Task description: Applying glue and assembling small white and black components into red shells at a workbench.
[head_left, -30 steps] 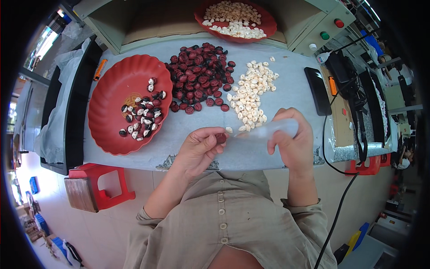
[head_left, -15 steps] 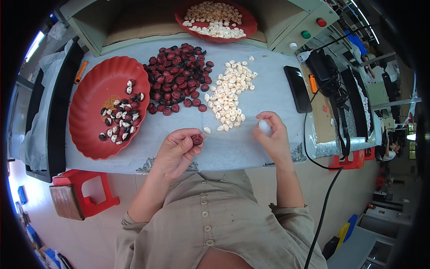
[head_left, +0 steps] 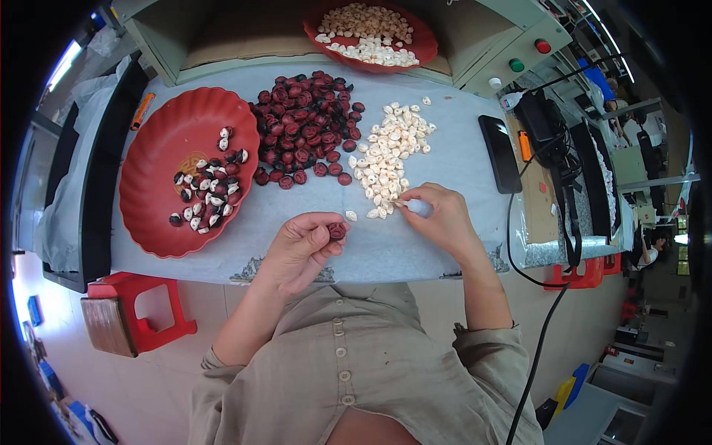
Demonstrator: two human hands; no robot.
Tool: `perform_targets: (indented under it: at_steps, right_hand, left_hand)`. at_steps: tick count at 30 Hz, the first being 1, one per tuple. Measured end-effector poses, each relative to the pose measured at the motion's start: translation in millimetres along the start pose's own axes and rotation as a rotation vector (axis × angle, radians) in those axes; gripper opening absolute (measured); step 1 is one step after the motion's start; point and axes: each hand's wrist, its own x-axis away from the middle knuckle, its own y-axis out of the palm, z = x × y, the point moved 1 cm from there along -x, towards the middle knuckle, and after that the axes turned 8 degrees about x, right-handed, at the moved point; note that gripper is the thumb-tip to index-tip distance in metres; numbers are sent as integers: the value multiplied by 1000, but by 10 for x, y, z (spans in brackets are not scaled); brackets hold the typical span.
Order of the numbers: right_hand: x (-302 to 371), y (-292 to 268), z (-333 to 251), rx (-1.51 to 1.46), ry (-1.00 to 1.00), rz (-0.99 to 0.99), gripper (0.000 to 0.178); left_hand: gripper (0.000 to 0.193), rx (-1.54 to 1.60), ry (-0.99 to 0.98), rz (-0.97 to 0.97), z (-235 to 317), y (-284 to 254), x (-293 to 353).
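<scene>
Between the thumb and fingers of my left hand point(head_left: 300, 248) is a small dark red, rose-like carved piece point(head_left: 337, 231), held above the near part of the table. My right hand point(head_left: 443, 219) is closed around a whitish rounded object point(head_left: 420, 208), whose kind I cannot make out. Its fingertips meet the near right edge of a pile of small cream-white, shell-like pieces point(head_left: 389, 152). Whether they pinch one of these is too small to tell. Left of that pile lies a heap of dark red and black pieces point(head_left: 308, 122). One cream piece point(head_left: 351, 216) lies alone between my hands.
A red scalloped tray point(head_left: 152, 178) at left holds several joined red, black and white pieces. Another red tray point(head_left: 426, 44) of cream pieces stands in the open cabinet point(head_left: 245, 33). At right are a black phone point(head_left: 500, 154), an orange marker point(head_left: 525, 146) and a black cable point(head_left: 545, 326).
My right hand has moved left to the near edge of the cream pile, the whitish object still in it. My left hand keeps the dark red piece. The whole view has shifted slightly.
</scene>
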Motion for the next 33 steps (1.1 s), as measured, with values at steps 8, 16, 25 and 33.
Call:
perform_targets:
  at_steps: [8,16,25,33]
  right_hand:
    - [88,45,-503,-1135,438,-130,16]
    - [-15,123,-647,-936,268,-172,15]
    - [-45,63,-681,-766,206,-164,11]
    - [-99,-23,-661,-621,65,-230,12]
  left_hand:
    - [22,-37,-36,105,-44,95,-64]
    - [22,-63,-43,136,-22,116,-57]
    - [20,-82,-40,104,-28,121,-70]
    - [16,-105,-77,136,-33,105,-56]
